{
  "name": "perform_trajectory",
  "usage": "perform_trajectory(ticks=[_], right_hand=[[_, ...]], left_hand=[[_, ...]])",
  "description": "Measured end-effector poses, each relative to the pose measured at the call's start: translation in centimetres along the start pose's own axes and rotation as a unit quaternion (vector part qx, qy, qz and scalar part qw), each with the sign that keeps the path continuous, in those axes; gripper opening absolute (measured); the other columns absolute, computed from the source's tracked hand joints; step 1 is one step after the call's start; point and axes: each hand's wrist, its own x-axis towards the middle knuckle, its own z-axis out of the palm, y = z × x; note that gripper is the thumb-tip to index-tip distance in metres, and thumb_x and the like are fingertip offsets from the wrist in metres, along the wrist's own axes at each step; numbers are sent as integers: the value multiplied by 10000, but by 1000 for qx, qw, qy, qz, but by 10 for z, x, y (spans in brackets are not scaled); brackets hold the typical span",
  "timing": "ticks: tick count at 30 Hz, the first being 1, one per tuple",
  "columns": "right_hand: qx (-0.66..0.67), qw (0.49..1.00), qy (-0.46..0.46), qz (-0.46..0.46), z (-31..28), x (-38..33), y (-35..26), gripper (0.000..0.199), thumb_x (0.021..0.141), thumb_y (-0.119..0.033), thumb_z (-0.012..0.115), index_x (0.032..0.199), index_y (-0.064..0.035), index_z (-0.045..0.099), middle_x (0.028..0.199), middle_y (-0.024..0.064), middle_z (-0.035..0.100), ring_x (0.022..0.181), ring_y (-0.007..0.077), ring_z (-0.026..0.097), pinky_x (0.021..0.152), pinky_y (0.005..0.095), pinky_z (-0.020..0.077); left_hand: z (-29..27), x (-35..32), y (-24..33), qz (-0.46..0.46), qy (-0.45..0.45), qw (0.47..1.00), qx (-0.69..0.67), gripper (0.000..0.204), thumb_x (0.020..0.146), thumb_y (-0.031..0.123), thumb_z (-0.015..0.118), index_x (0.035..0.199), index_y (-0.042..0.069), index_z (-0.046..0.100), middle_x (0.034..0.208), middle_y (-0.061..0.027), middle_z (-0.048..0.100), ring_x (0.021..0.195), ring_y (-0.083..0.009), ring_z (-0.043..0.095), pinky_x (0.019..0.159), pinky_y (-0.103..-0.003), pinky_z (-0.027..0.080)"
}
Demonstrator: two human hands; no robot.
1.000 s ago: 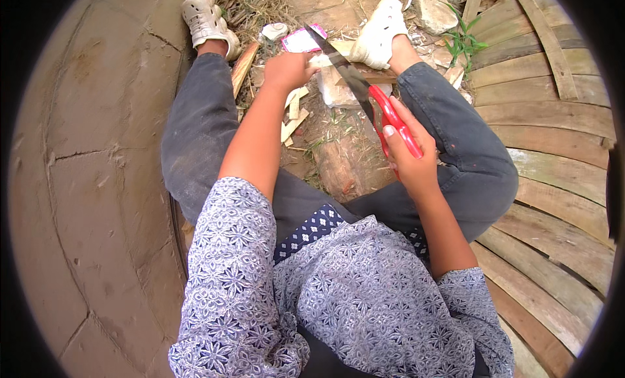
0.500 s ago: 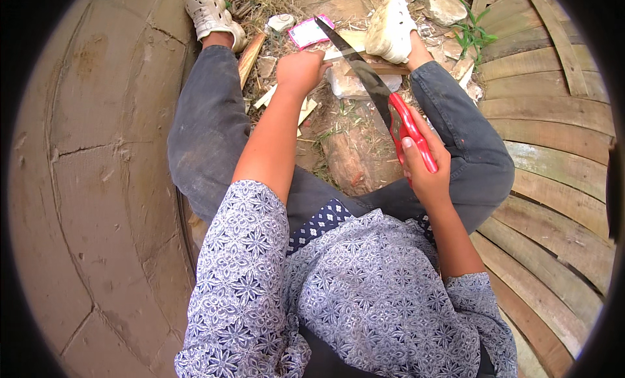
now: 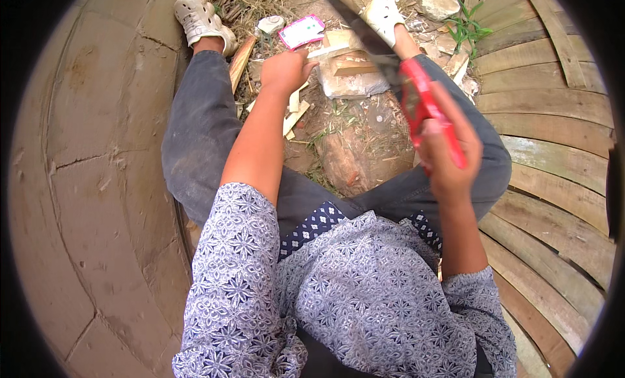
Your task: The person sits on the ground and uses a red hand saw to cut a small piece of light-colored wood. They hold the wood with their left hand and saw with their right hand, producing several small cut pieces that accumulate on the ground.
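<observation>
My right hand (image 3: pixel 449 150) is closed around the red handle of a large knife (image 3: pixel 416 98), raised above a wood strip (image 3: pixel 329 51) that my left hand (image 3: pixel 283 71) pinches steady on the ground between my feet. I judge this the wind-up of a chop; the next stroke calls for landing clear of my left fingers.

The long dark blade of the red-handled knife (image 3: pixel 416 98) is motion-blurred, and its tip is cut off at the top edge. The handle's middle is hidden inside the right hand (image 3: pixel 449 150). The fingertips of the left hand (image 3: pixel 286 69) are hidden behind its knuckles; whether the pale wooden stick (image 3: pixel 329 51) is gripped cannot be told.
</observation>
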Motion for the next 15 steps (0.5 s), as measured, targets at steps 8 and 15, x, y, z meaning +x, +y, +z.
perform_trajectory(ticks=[8, 15], right_hand=[[64, 996, 3, 54, -19, 4, -36, 527, 1004, -168, 521, 1443, 85, 379, 546, -50, 393, 428, 19, 313, 410, 201, 296], [109, 985, -24, 129, -7, -1, -9, 478, 967, -164, 613, 1389, 30, 500, 704, -32, 539, 482, 3, 371, 435, 188, 305]], left_hand=[[14, 3, -10, 52, 61, 997, 3, 346, 890, 487, 624, 939, 149, 682, 699, -99, 693, 653, -313, 683, 554, -449, 521], [11, 17, -22, 88, 69, 993, 29, 399, 870, 530, 608, 901, 142, 697, 642, -90, 677, 612, -304, 677, 550, -447, 533]])
